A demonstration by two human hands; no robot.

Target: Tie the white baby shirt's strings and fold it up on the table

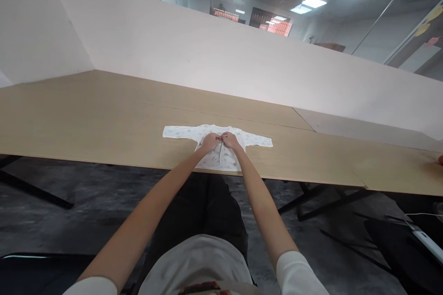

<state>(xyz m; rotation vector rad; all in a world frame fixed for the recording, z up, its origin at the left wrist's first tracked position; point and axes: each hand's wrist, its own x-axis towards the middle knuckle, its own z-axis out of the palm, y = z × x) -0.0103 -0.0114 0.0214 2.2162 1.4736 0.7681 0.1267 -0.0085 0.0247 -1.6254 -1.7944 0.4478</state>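
Note:
A small white baby shirt [211, 160] with a faint scattered print lies flat on the wooden table, front side up. Its two sleeves stretch out to the left and right, and its lower hem is close to the table's front edge. At the upper middle of the front opening, my left hand [210, 140] and my right hand [230, 139] meet, fingertips nearly touching. Both hands are closed in a pinch on the shirt's front edges. Any fastener between the fingertips is too small to make out.
The long wooden table [104, 120] runs along a white wall [194, 55] with glass panes above it. Black table legs [38, 189] stand below. A dark chair [401, 244] with a white object on it is at lower right. Part of another person's hand [440, 160] shows at the right edge.

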